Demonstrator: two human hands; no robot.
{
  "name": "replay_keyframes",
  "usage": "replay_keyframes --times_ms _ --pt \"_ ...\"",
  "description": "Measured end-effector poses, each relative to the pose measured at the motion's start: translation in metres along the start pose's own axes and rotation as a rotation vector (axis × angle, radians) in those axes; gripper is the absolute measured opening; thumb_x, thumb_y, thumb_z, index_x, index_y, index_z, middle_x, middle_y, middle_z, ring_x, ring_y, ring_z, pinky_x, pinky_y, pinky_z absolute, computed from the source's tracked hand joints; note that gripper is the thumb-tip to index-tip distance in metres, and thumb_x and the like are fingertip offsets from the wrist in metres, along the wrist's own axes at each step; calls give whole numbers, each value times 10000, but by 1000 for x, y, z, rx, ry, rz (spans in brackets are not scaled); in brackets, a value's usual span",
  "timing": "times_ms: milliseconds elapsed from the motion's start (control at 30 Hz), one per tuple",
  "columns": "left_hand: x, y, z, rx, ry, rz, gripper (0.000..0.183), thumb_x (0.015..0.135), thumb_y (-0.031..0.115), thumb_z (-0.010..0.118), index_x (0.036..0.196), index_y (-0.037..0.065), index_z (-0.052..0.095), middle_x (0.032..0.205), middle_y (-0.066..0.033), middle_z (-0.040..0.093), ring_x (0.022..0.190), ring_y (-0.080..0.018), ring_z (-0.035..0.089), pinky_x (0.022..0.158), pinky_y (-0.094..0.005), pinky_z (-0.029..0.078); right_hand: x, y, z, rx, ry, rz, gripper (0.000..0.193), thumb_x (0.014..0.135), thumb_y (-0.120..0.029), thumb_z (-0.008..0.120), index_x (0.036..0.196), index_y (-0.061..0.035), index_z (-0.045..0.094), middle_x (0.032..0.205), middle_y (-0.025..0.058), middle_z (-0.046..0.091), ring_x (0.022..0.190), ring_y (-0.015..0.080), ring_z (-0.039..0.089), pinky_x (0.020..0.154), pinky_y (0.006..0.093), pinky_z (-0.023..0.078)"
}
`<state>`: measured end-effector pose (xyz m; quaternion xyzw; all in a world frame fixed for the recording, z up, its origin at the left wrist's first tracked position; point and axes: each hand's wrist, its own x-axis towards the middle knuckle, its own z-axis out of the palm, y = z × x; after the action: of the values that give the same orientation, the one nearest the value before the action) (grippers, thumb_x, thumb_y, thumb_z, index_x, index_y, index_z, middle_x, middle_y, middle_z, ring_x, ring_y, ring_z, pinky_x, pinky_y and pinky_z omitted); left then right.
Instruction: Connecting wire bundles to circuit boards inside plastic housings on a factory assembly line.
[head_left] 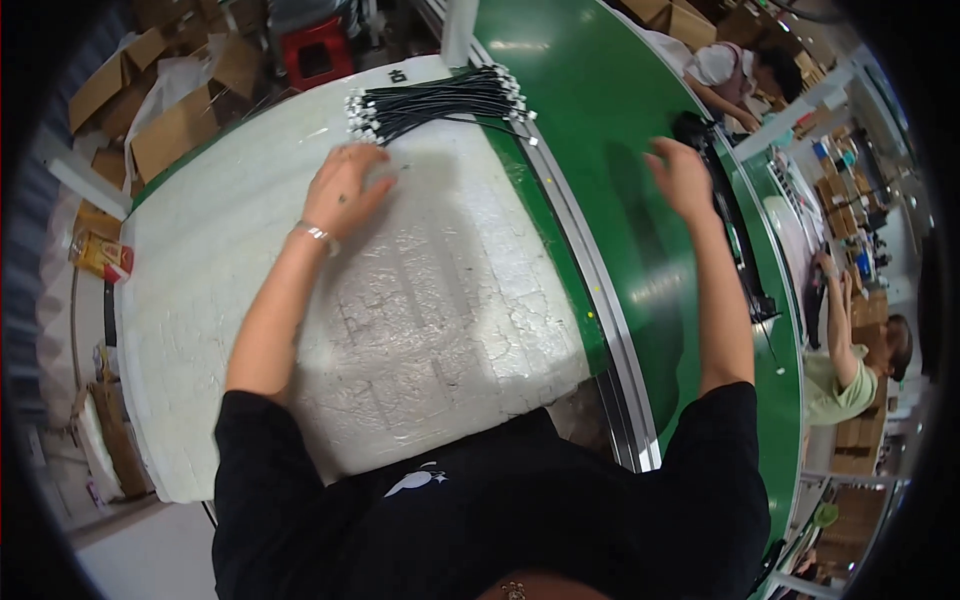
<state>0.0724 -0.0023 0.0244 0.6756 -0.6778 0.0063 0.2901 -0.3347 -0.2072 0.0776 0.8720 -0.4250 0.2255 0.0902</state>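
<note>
A bundle of black cables [440, 103] with white connectors at both ends lies at the far edge of a white, plastic-covered pad [230, 310]. Just short of its left connectors, my left hand [345, 188] hovers over the pad, thumb apart from the loosely bent fingers, holding nothing. Over the green conveyor belt [560, 110], my right hand [684, 178] is raised with curved fingers and a gap at the thumb; nothing shows in it. Close to its right lies a long black bar-shaped part [738, 225], from whose near end a thin wire with a white connector trails.
A metal rail [590, 270] runs between pad and belt. Open cardboard boxes [175, 130] and a red stool [315, 52] stand beyond the pad. Across the belt, one person [722, 70] works at the far right and another in a light green shirt [840, 385] sits nearer.
</note>
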Motion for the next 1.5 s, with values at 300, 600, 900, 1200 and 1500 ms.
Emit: replay_keyframes --times_ms 300,600,900,1200,1500 --pt "23 -28 36 -13 327 -119 398 754 302 679 1124 189 589 1336 -195 375 1223 -391 335 1013 -438 296 113 -234 118 357 -13 -407 149 808 -190 594 880 -76 657 932 78 640 919 279 576 787 391 480" --pt "16 -28 35 72 224 -302 369 783 321 630 1136 217 603 1316 -149 428 1263 -340 297 1034 -456 221 108 -242 67 492 -165 -533 156 822 -159 596 930 -51 628 867 102 631 791 302 596 686 373 469" --pt "31 9 23 -769 308 -246 193 867 216 568 911 41 636 801 -76 650 744 -175 600 676 -274 457 28 -250 105 485 364 -254 145 667 -14 622 786 -89 657 774 60 599 721 255 562 626 349 474" --pt "11 -1 28 -650 70 -158 244 923 190 479 977 1 624 811 -34 600 769 -95 531 723 -213 411 20 -260 100 470 356 -486 191 631 -94 614 821 -118 608 808 16 564 855 219 522 712 325 424" --pt "1 5 21 -1199 -69 -438 378 914 208 503 1232 4 486 738 36 525 633 -41 427 583 -172 347 11 -286 103 956 487 192 310 767 -151 622 1009 -3 496 901 129 535 823 263 547 719 344 446"
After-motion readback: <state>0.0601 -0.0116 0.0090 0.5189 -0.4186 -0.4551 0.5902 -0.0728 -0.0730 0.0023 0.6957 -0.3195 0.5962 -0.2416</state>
